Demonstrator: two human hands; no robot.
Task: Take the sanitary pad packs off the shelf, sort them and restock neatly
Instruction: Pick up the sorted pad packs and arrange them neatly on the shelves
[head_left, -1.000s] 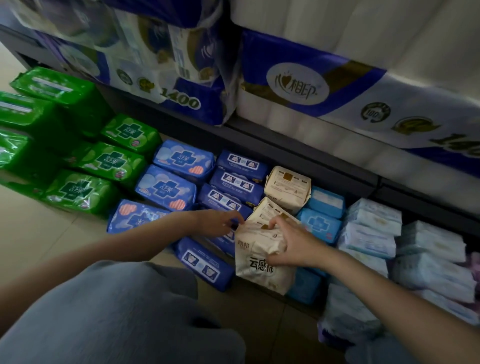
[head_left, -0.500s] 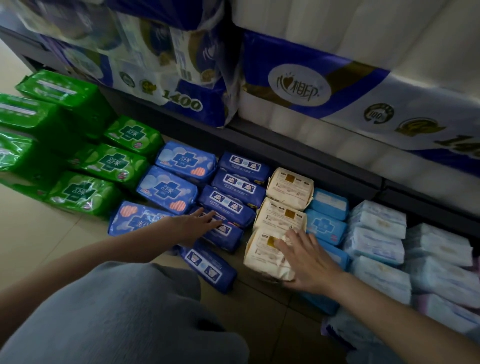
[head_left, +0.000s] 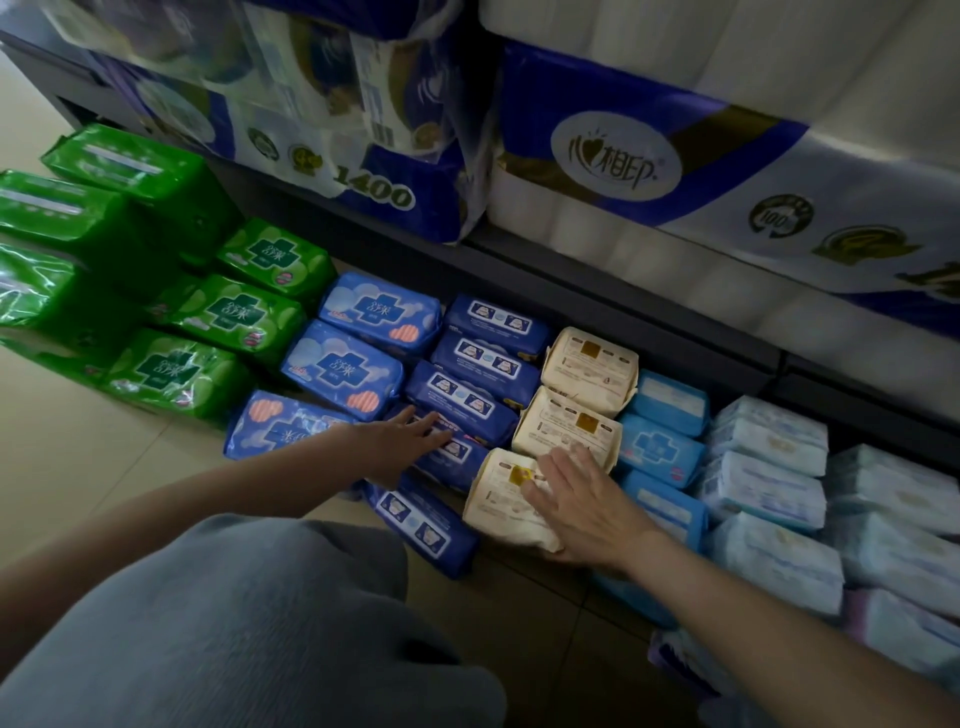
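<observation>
Packs of sanitary pads lie in colour-sorted columns on the tiled floor (head_left: 78, 457) in front of a dark shelf edge (head_left: 597, 291). Large tissue bundles (head_left: 649, 171) above it carry a blue band with the printed figure "1400" and a round "100%" seal; the oval logo's characters are not read here. From the floor's left edge toward its right: green packs (head_left: 228, 312) with a cross-shaped label, mid-blue packs (head_left: 379, 312) with the same cross, dark navy packs (head_left: 483, 364) with small picture panels, cream packs (head_left: 587, 364) with a gold square, light blue packs (head_left: 660, 447), and pale white-blue packs (head_left: 769, 478). Left hand (head_left: 400, 441) rests flat on a navy pack, fingers straight and close together. Right hand (head_left: 576, 499) lies on the nearest cream pack (head_left: 498, 499), fingers spread wide, gripping nothing. Bare tile shows at the near edge between the navy column and a grey-clad knee (head_left: 234, 623).
</observation>
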